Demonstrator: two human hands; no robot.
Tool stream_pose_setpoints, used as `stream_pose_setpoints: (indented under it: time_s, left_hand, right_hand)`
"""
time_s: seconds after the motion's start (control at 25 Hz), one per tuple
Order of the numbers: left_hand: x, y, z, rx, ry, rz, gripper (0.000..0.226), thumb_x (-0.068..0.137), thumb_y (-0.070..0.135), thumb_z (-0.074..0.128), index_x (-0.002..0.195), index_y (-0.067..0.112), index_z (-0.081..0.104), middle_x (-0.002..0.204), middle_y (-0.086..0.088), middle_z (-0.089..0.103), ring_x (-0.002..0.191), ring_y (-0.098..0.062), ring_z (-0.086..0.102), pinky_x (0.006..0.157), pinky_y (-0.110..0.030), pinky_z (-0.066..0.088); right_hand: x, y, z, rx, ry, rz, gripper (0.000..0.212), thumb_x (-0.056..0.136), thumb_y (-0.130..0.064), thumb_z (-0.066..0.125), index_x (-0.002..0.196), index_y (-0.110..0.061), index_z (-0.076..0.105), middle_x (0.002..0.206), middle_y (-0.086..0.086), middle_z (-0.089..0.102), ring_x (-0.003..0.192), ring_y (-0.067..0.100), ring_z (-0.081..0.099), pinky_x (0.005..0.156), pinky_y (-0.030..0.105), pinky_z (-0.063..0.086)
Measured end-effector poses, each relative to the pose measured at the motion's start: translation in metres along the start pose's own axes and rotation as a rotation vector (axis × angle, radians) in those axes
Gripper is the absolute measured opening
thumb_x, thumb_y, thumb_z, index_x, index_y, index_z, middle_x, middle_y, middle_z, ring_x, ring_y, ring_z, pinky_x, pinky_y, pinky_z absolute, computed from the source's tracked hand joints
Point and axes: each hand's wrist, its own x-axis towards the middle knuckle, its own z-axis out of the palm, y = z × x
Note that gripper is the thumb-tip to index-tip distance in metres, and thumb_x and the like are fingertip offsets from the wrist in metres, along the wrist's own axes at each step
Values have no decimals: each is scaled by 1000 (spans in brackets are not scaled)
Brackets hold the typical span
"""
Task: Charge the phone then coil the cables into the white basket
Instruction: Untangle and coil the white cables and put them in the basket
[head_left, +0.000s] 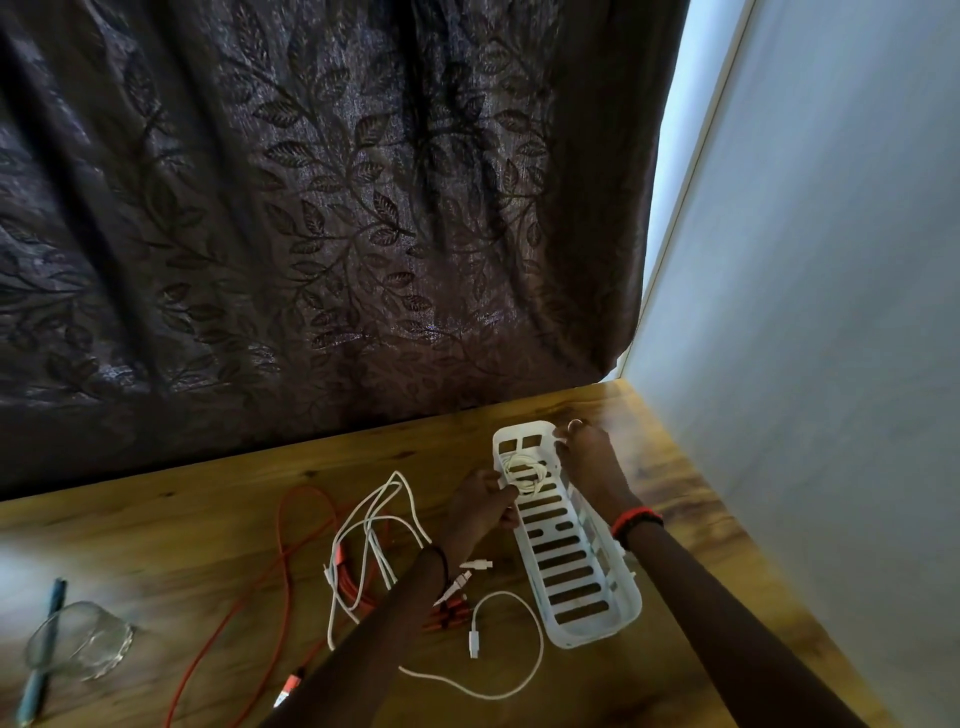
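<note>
i'm pinching the coiled white cable (524, 474) by its loops with my left hand (480, 506) (it's probably springy), my right hand (587, 452) gripping the slotted white plastic basket (576, 571).

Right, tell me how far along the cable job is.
Done: one coiled white cable lies at the far end of the white basket. In hand: the left hand holds that coil and the right hand grips the rim. Left: loose white cables and an orange cable. No phone in view.

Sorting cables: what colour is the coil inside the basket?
The coil is white; head view shows it.
</note>
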Motion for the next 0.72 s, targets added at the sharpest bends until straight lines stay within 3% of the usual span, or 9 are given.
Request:
stream_pose_setpoints:
  time_s: [0.16, 0.48, 0.6, 0.72]
  left_hand:
    - [1, 3, -7, 3, -1, 15, 42, 89, 12, 60, 127, 5, 44, 77, -7, 63, 67, -16, 63, 68, -31, 57]
    - [-18, 24, -19, 160, -42, 141, 32, 95, 11, 51, 124, -1, 46, 80, -2, 59, 68, -8, 56, 64, -20, 51]
    - [-33, 23, -46, 536, -109, 375, 27, 94, 4, 44, 119, 0, 56, 103, -13, 65, 88, -18, 61, 83, -32, 50]
    - [-46, 17, -74, 1300, -226, 505, 28, 92, 10, 45, 114, 5, 61, 119, -12, 62, 110, -27, 56, 96, -35, 38]
  right_hand:
    - [-18, 3, 6, 18, -18, 19, 32, 89, -1, 54, 120, 1, 58, 116, 18, 61, 104, 30, 60, 93, 34, 50]
    - [-12, -5, 6, 72, 3, 55, 28, 92, -3, 49, 119, 1, 57, 116, 19, 60, 105, 31, 59, 94, 38, 50]
    - [-27, -24, 5, 113, 87, -35, 28, 94, -9, 48, 120, -3, 56, 124, 15, 53, 110, 27, 55, 99, 40, 47]
    - [-54, -50, 14, 118, 83, -135, 26, 94, -9, 46, 116, -3, 60, 127, 13, 54, 118, 25, 51, 106, 38, 41]
